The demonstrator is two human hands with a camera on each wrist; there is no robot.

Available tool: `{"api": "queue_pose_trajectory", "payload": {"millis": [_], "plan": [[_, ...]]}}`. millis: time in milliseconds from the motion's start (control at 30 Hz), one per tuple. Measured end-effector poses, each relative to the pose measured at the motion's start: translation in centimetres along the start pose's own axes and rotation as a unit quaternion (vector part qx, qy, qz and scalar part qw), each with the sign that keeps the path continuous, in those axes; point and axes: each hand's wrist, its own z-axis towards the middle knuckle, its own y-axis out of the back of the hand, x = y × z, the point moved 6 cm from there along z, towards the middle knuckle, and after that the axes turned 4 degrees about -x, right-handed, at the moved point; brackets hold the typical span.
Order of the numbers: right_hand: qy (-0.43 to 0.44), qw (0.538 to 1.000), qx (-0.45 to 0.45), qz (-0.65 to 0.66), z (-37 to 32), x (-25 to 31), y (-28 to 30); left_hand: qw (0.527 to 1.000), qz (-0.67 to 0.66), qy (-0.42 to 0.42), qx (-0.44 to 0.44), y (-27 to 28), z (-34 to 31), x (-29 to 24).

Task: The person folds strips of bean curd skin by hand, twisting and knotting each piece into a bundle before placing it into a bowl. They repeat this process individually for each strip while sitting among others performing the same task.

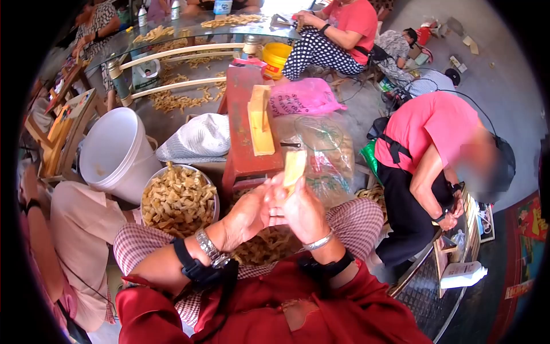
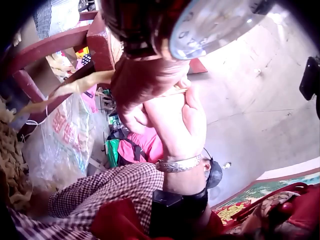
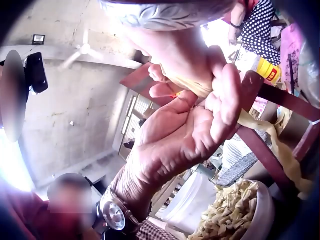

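In the head view, both hands meet above the lap around a pale yellow, flat, flexible strip (image 1: 295, 165). My right hand (image 1: 305, 213) pinches it between thumb and fingers. The left hand (image 1: 247, 215) is pressed close against the right, its fingers at the lower part of the strip. A long tail of the strip (image 2: 70, 91) hangs away from the hands in the left wrist view. The right wrist view shows that tail (image 3: 272, 131) too, beside the left palm (image 3: 175, 132). Small knotted yellow pieces (image 1: 177, 199) fill a white bucket by the left knee; more lie below the hands.
A red bench (image 1: 240, 109) stands ahead, bearing a yellow wooden block (image 1: 261, 126). Left are a large white bucket (image 1: 112, 146) and a grey-white sack (image 1: 200, 139). Pink (image 1: 306, 97) and clear bags (image 1: 323, 152) lie beyond. A person in pink (image 1: 429, 132) bends close at right.
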Motion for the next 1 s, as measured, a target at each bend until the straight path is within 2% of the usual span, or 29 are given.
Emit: {"api": "queue_pose_trajectory", "payload": {"millis": [33,67,100,167,267,333,400,500,533,633,667,767,833,867,967,1000], "plan": [[-0.023,0.999,0.032,0.026,-0.4,-0.4,-0.2,0.999,-0.015,-0.012,-0.038,0.1,-0.2,0.1],[-0.033,0.999,0.015,0.006,-0.7,-0.9,0.0,0.998,-0.03,-0.02,-0.06,0.1,-0.6,0.1],[-0.026,0.998,0.053,0.005,-0.8,-1.8,0.7,0.996,-0.018,-0.023,-0.079,0.6,-0.5,0.4],[0.014,0.998,0.067,-0.007,-1.0,-2.6,1.2,0.992,0.007,-0.031,-0.119,2.0,0.0,0.7],[0.017,0.998,0.062,-0.02,-1.7,-2.3,1.3,0.988,-0.016,-0.034,-0.149,2.9,-0.4,-0.3],[0.003,0.999,0.009,0.042,-1.8,-2.5,2.7,0.982,-0.019,-0.023,-0.185,2.6,-0.7,-0.9],[0.019,0.996,-0.057,0.062,-1.9,-2.2,4.1,0.987,-0.024,-0.039,-0.153,2.3,-0.3,-1.3],[0.071,0.982,-0.173,-0.027,-2.0,-1.3,5.7,0.996,-0.001,-0.036,-0.084,1.0,-0.3,-1.7],[0.081,0.982,-0.168,-0.031,-2.0,-1.3,6.0,0.998,0.018,-0.03,-0.045,0.6,-0.3,-1.6],[0.158,0.921,-0.255,-0.25,-2.4,-0.1,5.0,0.996,0.079,-0.002,0.038,-1.0,-0.6,-1.5],[0.208,0.905,-0.246,-0.277,-2.4,0.6,3.7,0.994,0.094,0.013,0.061,-0.9,-0.5,-1.4],[0.237,0.897,-0.223,-0.299,-2.4,1.2,1.8,0.986,0.14,0.039,0.08,-2.1,-1.2,-1.8],[0.181,0.925,-0.216,-0.255,-1.9,-0.1,2.3,0.978,0.177,0.047,0.101,-2.3,-1.4,-1.9],[0.152,0.937,-0.212,-0.232,-1.7,-0.7,2.5,0.973,0.173,0.035,0.147,-2.7,-1.6,-2.2],[0.149,0.909,-0.188,-0.341,-1.2,0.4,1.8,0.942,0.291,0.028,0.163,-3.5,-2.7,-4.0],[0.13,0.917,-0.212,-0.312,-1.0,0.2,2.2,0.91,0.37,-0.015,0.184,-3.7,-2.7,-5.0]]}}
